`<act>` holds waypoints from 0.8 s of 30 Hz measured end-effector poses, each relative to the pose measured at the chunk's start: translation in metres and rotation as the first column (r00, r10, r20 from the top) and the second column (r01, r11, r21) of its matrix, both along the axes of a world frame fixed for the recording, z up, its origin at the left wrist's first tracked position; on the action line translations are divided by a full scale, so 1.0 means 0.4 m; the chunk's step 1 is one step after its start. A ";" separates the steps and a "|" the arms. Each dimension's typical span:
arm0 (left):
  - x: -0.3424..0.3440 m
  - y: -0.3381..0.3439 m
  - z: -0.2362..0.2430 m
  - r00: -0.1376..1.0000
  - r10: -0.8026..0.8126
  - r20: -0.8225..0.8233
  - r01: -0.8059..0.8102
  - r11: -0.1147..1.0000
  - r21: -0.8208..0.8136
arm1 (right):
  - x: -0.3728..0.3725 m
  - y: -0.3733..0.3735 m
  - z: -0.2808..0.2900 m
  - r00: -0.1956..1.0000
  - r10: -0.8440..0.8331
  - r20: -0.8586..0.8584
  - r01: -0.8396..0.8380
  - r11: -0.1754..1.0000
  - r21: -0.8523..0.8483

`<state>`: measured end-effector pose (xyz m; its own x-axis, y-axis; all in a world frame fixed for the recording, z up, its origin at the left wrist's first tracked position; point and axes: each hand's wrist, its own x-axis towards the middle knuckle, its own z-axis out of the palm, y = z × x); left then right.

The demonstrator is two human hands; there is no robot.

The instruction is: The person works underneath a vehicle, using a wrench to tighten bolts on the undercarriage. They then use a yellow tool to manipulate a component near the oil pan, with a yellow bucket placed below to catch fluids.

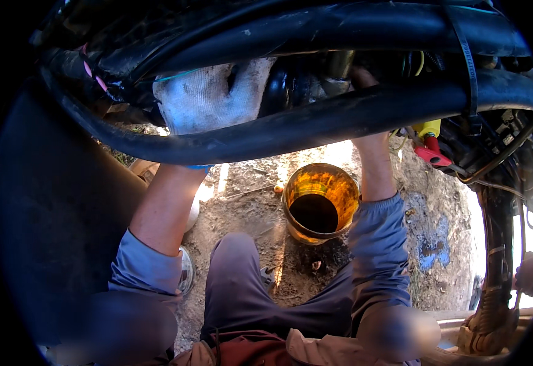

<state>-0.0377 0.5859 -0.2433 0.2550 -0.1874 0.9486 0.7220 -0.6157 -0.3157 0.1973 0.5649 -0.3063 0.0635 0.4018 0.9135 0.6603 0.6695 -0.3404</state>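
Observation:
My left hand, in a whitish knitted glove smudged with dirt, reaches up between two thick black hoses. Its thumb side shows, but the fingertips vanish into the dark behind the upper hose. The lower hose crosses in front of both wrists. My right hand looks bare and is mostly covered by that same hose. Beside its fingers stands a metal cylindrical fitting; whether they touch it cannot be made out. A shiny black rounded part lies between the two hands.
Below, a bucket with orange-stained walls holds dark liquid. A cable tie rings the hoses at right, above a red-and-yellow part. A dark wet patch marks the dirt ground. A large dark panel fills the left.

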 end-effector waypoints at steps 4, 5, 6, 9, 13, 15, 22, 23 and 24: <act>-0.002 -0.001 -0.010 1.000 0.017 0.011 -0.017 1.000 0.011 | 0.008 0.017 -0.011 0.983 0.160 -0.084 -0.162 0.987 -0.010; -0.003 0.001 -0.010 1.000 0.024 0.014 -0.024 1.000 0.015 | 0.003 0.019 -0.014 0.973 0.199 -0.115 -0.202 0.979 -0.019; -0.005 0.004 -0.010 0.999 0.031 0.017 -0.031 0.999 0.019 | -0.001 0.022 -0.019 0.973 0.203 -0.115 -0.206 0.978 -0.020; -0.004 -0.006 -0.019 0.999 0.047 0.027 -0.047 0.999 0.025 | -0.001 0.034 -0.056 0.912 0.272 -0.306 -0.287 0.958 -0.005; 0.002 0.005 -0.021 0.997 0.057 0.044 -0.058 0.998 0.036 | 0.026 0.045 -0.092 0.655 0.431 -0.621 -0.512 0.857 0.054; -0.002 0.005 -0.025 0.997 0.067 0.049 -0.069 0.997 0.043 | 0.025 0.048 -0.101 0.492 0.466 -0.736 -0.623 0.779 0.077; 0.000 0.010 -0.028 0.994 0.095 0.050 -0.098 0.994 0.047 | -0.009 0.005 -0.032 0.893 0.309 -0.328 -0.334 0.942 -0.021; 0.000 0.013 -0.028 0.996 0.079 0.046 -0.081 0.996 0.044 | -0.012 0.006 -0.026 0.956 0.174 -0.235 -0.180 0.984 -0.001; 0.002 0.019 -0.027 0.997 0.063 0.043 -0.065 0.997 0.041 | -0.014 0.005 -0.020 0.955 0.175 -0.238 -0.181 0.983 -0.003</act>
